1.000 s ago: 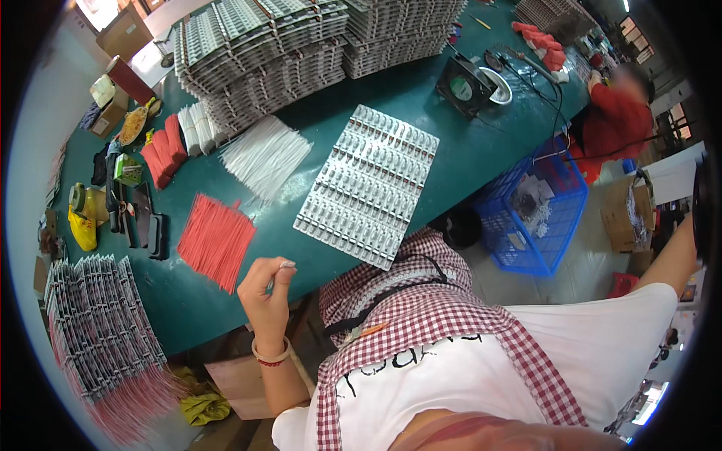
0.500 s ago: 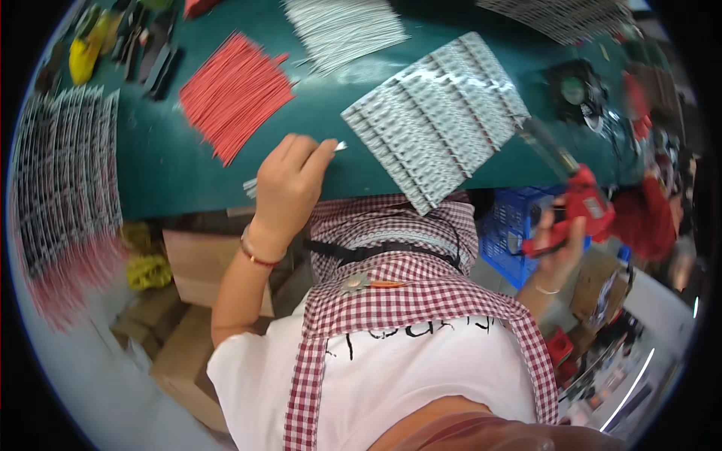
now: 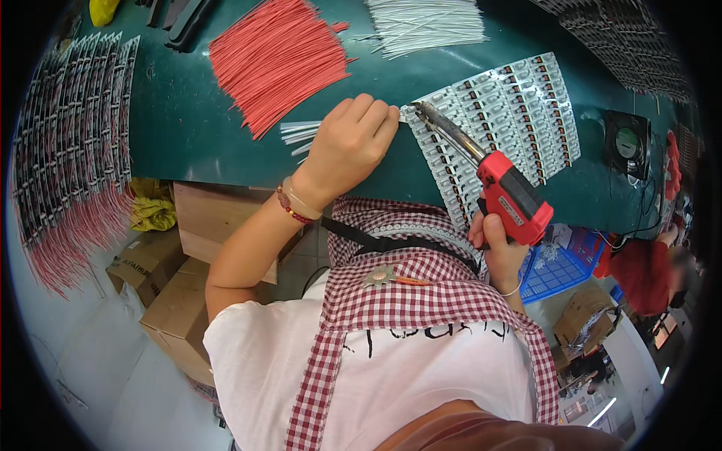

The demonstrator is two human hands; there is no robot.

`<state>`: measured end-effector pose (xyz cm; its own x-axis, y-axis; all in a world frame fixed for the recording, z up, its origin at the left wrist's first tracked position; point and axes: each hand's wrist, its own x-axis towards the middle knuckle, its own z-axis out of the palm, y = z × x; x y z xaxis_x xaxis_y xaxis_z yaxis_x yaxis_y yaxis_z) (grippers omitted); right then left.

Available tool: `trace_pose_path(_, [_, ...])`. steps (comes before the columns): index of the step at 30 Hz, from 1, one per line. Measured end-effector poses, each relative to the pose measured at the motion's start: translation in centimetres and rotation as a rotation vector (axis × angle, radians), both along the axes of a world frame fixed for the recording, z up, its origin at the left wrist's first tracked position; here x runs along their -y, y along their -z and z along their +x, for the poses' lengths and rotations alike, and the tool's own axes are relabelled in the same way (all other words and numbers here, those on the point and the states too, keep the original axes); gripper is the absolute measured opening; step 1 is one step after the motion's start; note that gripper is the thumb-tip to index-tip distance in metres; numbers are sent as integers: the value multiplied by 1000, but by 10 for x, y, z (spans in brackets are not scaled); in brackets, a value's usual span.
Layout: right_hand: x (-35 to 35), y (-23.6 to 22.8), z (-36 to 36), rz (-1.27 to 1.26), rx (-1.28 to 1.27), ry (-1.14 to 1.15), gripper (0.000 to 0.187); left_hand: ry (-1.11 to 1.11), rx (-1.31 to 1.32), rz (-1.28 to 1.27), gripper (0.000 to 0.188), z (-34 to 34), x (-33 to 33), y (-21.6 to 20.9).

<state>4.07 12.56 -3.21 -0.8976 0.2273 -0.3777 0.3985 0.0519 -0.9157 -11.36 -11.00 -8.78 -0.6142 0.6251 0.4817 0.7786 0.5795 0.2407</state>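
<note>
My right hand is wrapped round the grip of a red and black soldering gun. Its metal tip reaches up and left to the left corner of a panel of small white circuit boards, which lies aslant on the green table. Close to that tip, my left hand is closed in a pinch on a bunch of white wires. Their tails stick out on its left side, and the pinched ends meet the panel's corner. Whether the tip touches a wire is too small to tell.
Beyond my left hand lie a pile of red wires and a pile of white wires. Wired panels hang over the left edge. A black device stands at right. Below are a blue crate and cardboard boxes.
My right hand has brought the soldering gun left, onto the panel's left corner. My left hand has moved right with the wires to meet it. The view has shifted too.
</note>
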Motion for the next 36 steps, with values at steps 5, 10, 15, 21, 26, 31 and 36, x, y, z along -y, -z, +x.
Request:
trace_pose_path(5, [-3,6,5,41,38,13,29,-4,36,-7,19,-1,-1,0])
trace_pose_path(10, [-19,22,16,234,27,-91,32,-6,53,-26,19,0,-2,-1])
trace_pose_path(15, [-20,10,13,214,96,-175,31,0,116,12,29,2,-3,-1])
trace_pose_path(21, [-2,-4,5,228,-77,-71,27,-5,111,9,28,1,-2,-2])
trace_pose_path(26, [-9,1,9,206,-17,-94,33,-9,104,-5,28,2,-3,-2])
trace_pose_path(31, [-14,1,9,205,79,-148,22,-15,98,-8,28,3,-3,-1])
trace_pose_path(36, [-13,13,11,248,29,-129,21,-11,96,8,27,3,-4,0])
